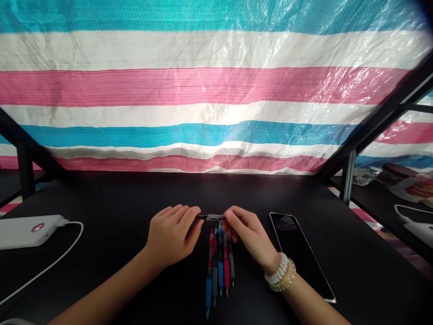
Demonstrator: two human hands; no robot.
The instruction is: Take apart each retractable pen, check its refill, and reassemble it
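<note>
A dark pen with a grey middle (214,217) is held level between my two hands, above the black table. My left hand (174,232) is closed around its left end, thumb and fingers pressed together. At the other end, my right hand (248,232) pinches the pen between thumb and fingers; two coiled bands circle that wrist. Just below lie several pens side by side, pointing away from me, among them a blue one (209,291), a pink one (226,275) and a grey one (232,266). The far tips of some are partly hidden by the right fingers.
A dark-screened phone (302,253) lies right of my right hand. A white power bank (30,231) with a white cable (69,253) sits at the left. Black metal bars slant up at both sides of the table (111,194), with a striped plastic sheet (203,85) behind.
</note>
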